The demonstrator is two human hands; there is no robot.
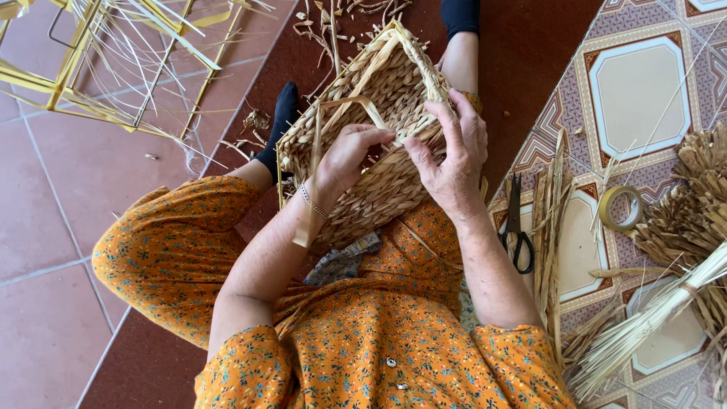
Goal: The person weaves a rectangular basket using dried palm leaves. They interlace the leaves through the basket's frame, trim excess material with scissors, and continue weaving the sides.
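A rectangular woven straw basket (379, 83) rests tilted on my lap, its opening facing away from me. My left hand (344, 155) pinches a flat tan straw strand (356, 102) that loops over the basket's rim and trails down along my forearm. My right hand (454, 151) grips the near rim of the basket, fingers curled over the edge beside the left hand's fingertips. Both hands touch the basket at the same stretch of rim.
Black-handled scissors (516, 227) lie on the patterned mat at my right, beside loose straw strips (549, 204). A roll of tape (621, 208) and bundles of dried straw (689, 220) sit further right. A yellow wire frame (91, 60) stands on the red tiles at far left.
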